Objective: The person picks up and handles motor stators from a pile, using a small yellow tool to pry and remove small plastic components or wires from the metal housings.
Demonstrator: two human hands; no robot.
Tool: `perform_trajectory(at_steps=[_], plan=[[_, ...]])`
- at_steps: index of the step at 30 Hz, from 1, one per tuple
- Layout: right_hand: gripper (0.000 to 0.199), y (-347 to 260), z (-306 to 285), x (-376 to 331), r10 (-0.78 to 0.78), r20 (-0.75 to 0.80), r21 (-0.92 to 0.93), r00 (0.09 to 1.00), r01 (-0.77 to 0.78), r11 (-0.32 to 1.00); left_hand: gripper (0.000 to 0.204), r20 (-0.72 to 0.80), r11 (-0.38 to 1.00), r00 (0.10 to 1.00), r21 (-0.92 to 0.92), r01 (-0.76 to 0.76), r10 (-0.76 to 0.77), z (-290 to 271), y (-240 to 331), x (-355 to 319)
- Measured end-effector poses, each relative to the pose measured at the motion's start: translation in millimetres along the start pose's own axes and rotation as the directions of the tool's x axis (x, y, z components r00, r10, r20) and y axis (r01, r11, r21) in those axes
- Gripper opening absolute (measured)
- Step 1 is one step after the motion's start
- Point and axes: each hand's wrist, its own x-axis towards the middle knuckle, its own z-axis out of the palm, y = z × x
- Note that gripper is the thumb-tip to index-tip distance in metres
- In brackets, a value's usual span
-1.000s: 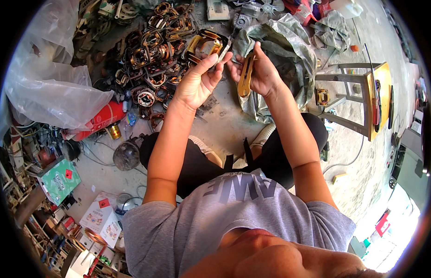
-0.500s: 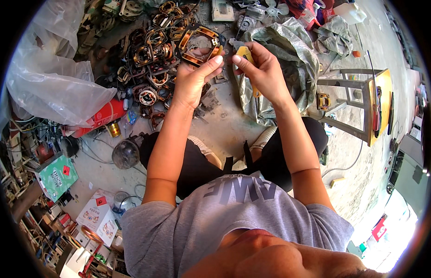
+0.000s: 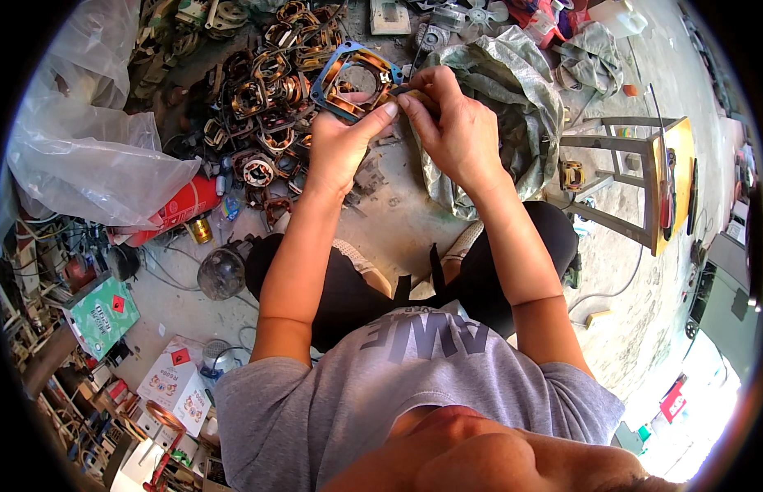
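Note:
My left hand (image 3: 342,135) grips a square motor stator (image 3: 353,80) with a blue-grey frame and copper windings, held up over the floor. My right hand (image 3: 452,125) is closed at the stator's right edge, fingers pinching a small tool there; the tool is mostly hidden by the fingers. Just beyond the hands lies a pile of similar copper-wound stators (image 3: 262,102) on the concrete floor.
A clear plastic bag (image 3: 94,156) and a red cylinder (image 3: 178,207) lie at left. Grey-green cloth (image 3: 512,90) is spread at right, beside a metal stool (image 3: 635,176) with a yellow top. Boxes (image 3: 98,312) and wires crowd the lower left.
Both hands have come together and moved up and away from me. The right hand, earlier apart holding a yellow-handled tool, now sits against the stator's edge.

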Motion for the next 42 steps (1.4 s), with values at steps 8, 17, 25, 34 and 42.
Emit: perform_trajectory(at_steps=[8,17,25,34,42], plan=[[0.021,3.2,-0.9,0.1,-0.038,0.031,-0.038,0.999,0.04,0.999,0.024,0.001,0.999,1.0,0.046,0.022,-0.022,-1.4,3.4,0.3],[0.013,1.9,1.2,0.8,-0.126,-0.005,-0.015,0.992,0.126,0.992,0.022,0.032,0.999,0.999,0.033,0.026,-0.027,-1.5,1.8,-0.5],[0.013,2.9,-0.6,0.5,-0.127,0.029,-0.006,0.991,0.127,0.992,0.021,0.028,0.999,1.0,0.031,0.009,-0.01,-0.1,1.2,-1.5],[0.013,7.3,7.4,0.0,-0.056,-0.009,0.0,0.998,0.056,0.998,0.022,0.064,0.994,0.997,0.108,0.032,-0.039,-3.9,-3.4,1.3],[0.013,5.4,-0.2,1.0,-0.124,0.025,0.051,0.992,0.122,0.991,0.022,0.028,0.998,1.0,0.057,-0.008,0.006,-0.2,7.2,-1.7]])
